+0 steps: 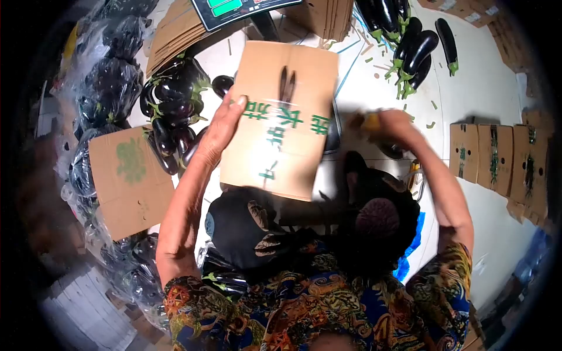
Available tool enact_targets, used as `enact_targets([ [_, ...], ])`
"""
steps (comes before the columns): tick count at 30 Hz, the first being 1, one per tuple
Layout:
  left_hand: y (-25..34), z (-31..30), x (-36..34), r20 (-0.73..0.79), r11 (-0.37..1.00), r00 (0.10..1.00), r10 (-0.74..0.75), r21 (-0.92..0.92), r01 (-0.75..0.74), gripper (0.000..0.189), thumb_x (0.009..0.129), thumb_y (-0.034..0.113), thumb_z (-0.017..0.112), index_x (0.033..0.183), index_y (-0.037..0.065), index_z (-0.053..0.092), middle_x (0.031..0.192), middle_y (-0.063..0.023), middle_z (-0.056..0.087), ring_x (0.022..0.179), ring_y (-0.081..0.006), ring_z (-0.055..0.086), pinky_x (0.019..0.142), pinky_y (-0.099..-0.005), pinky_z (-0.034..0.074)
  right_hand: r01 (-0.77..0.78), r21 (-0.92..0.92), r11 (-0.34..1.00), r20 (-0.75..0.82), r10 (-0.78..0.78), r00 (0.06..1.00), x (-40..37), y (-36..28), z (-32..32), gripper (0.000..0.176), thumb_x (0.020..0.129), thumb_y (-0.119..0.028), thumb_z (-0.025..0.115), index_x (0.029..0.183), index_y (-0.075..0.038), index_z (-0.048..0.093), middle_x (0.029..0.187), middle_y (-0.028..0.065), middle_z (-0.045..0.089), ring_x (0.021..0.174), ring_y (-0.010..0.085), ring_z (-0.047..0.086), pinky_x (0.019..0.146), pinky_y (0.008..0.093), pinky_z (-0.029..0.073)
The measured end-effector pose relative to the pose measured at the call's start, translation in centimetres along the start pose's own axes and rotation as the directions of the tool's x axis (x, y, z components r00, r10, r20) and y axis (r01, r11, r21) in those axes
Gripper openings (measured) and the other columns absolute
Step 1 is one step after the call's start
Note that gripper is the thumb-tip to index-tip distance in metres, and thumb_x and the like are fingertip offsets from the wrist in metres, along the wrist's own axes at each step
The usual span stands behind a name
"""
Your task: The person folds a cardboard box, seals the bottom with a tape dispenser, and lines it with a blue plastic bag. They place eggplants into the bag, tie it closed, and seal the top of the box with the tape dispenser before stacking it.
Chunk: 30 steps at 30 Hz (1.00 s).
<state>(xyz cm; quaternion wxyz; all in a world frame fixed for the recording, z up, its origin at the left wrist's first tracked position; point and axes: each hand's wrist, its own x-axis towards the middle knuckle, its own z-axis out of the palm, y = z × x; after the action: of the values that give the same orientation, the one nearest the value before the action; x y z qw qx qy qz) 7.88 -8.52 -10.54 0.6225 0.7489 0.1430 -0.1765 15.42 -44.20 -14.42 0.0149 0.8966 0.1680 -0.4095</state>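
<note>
A cardboard box point(275, 158) with green printed characters and a dark eggplant picture stands tilted above my lap. My left hand point(222, 128) grips its left edge, with the thumb lying on the printed face. To the right of the box, my right hand point(393, 127) is blurred by motion and apart from it. Its fingers are curled around something with a yellowish part, too smeared to name. Left of my left hand lies a heap of dark eggplants point(175, 108). Behind the box, part of a dark object point(332, 131) shows.
A scale point(234, 13) with a green display stands at the top, beside flattened cartons point(178, 35). More eggplants point(418, 50) lie upper right among scraps. Printed boxes point(494, 155) line the right side. Bagged eggplants point(111, 88) and a loose cardboard piece point(130, 181) are at left.
</note>
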Motion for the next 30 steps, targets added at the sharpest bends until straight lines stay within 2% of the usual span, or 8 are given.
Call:
enact_targets([
  [3,-0.4,2.0,1.2,0.162,0.939,0.938,0.307,0.109,-0.326,0.087,0.088,0.055,0.052,0.151,0.009,0.014,0.149,-0.0138,0.029,0.135,-0.0266,0.032,0.110,-0.0379,0.028,0.198,0.742,0.640,-0.357,0.128,0.925,-4.6,5.4,-2.3,0.055,0.081,-0.045,0.066,0.115,-0.003,0.058,0.101,0.0084,0.065,0.089,0.0191,0.062,0.076,0.0346,0.050],
  [7,-0.9,6.3,1.6,0.411,0.583,0.762,0.501,0.490,-0.648,0.092,0.083,0.059,0.057,0.151,0.014,0.015,0.158,-0.0132,0.004,0.145,-0.0312,0.000,0.117,-0.0446,0.004,0.484,0.868,0.113,-0.496,0.136,0.858,-7.4,2.7,-8.4,0.059,0.081,-0.046,0.069,0.116,0.000,0.055,0.098,0.0075,0.062,0.092,0.0119,0.059,0.081,0.0255,0.050],
  [12,-3.5,8.5,2.7,0.581,0.209,0.535,0.613,0.533,-0.819,0.086,0.078,0.044,0.071,0.148,0.020,0.029,0.157,-0.0062,0.013,0.145,-0.0314,0.007,0.115,-0.0509,0.009,0.382,0.882,0.274,-0.372,-0.092,0.924,-5.5,-0.8,-10.7,0.062,0.079,-0.045,0.071,0.118,0.000,0.054,0.099,0.0082,0.061,0.091,0.0114,0.058,0.085,0.0261,0.049],
  [14,-5.4,7.7,2.2,0.407,0.419,0.717,0.566,0.608,-0.675,0.085,0.077,0.039,0.072,0.148,0.017,0.030,0.152,-0.0104,0.025,0.143,-0.0321,0.014,0.114,-0.0496,0.015,0.312,0.835,0.453,-0.330,-0.041,0.943,-2.8,-1.4,-7.9,0.061,0.080,-0.043,0.071,0.119,0.001,0.053,0.100,0.0079,0.062,0.087,0.0129,0.061,0.080,0.0246,0.051],
  [17,-8.2,4.0,1.5,-0.009,0.750,0.865,0.502,0.503,-0.430,0.073,0.083,0.034,0.062,0.141,0.001,0.032,0.132,-0.0213,0.047,0.124,-0.0334,0.045,0.106,-0.0370,0.034,0.106,0.978,0.182,-0.099,-0.049,0.994,-1.8,-1.9,-5.4,0.058,0.082,-0.038,0.070,0.121,0.002,0.052,0.101,0.0083,0.063,0.088,0.0157,0.062,0.078,0.0273,0.053],
  [18,-9.2,2.8,0.4,-0.205,0.990,0.974,0.097,0.119,-0.073,0.063,0.091,0.042,0.050,0.136,-0.001,0.041,0.135,-0.0191,0.045,0.126,-0.0319,0.042,0.105,-0.0369,0.034,0.137,0.981,0.137,-0.135,-0.026,0.990,-2.3,-2.8,-5.2,0.056,0.083,-0.035,0.070,0.120,0.004,0.052,0.100,0.0081,0.063,0.088,0.0155,0.062,0.077,0.0273,0.053],
  [21,-14.3,-0.2,-2.6,-0.041,0.559,0.829,-0.558,-0.757,0.338,0.067,0.098,0.054,0.034,0.140,0.002,0.036,0.138,-0.0162,0.045,0.125,-0.0280,0.045,0.103,-0.0390,0.039,0.209,0.974,0.087,-0.209,-0.007,0.978,-1.4,-5.6,-4.5,0.059,0.082,-0.035,0.071,0.119,0.007,0.052,0.100,0.0082,0.063,0.088,0.0149,0.062,0.078,0.0261,0.052],
  [30,-22.7,-0.6,-5.5,0.220,0.343,0.882,-0.417,-0.861,0.377,0.058,0.097,0.048,0.046,0.128,0.000,0.053,0.114,-0.0125,0.065,0.095,-0.0225,0.063,0.091,-0.0330,0.049,0.283,0.955,0.093,-0.246,-0.290,0.925,2.9,-13.5,-6.9,0.047,0.084,-0.030,0.069,0.117,0.001,0.057,0.101,0.0070,0.064,0.092,0.0130,0.061,0.082,0.0251,0.049],
])
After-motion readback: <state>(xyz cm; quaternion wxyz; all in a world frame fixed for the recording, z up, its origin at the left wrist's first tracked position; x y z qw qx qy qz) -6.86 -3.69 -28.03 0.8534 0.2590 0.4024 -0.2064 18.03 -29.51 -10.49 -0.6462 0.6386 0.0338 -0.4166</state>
